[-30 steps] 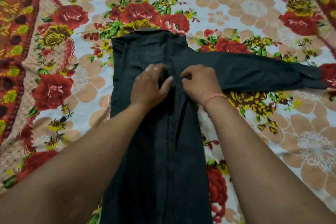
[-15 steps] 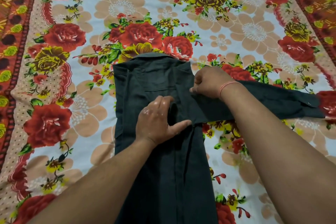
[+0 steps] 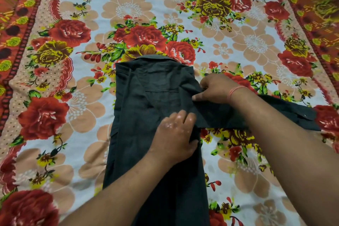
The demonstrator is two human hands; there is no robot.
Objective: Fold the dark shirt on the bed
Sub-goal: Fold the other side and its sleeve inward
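Right hand could drag the folded panel askew if it tugs the long sleeve while the left hand eases off. It pinches the sleeve near the shoulder. The left hand lies flat, fingers straight, on the dark grey cloth shirt, which lies lengthwise on the middle of the floral-sheeted bed.

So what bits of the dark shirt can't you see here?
Head view, the only one:
- The dark shirt's bottom hem: cut off by the lower picture edge.
- The middle of the sleeve: covered by the right forearm.
- The right hand's fingertips: curled into the cloth it pinches.
- The fold under the left hand: hidden by its palm.
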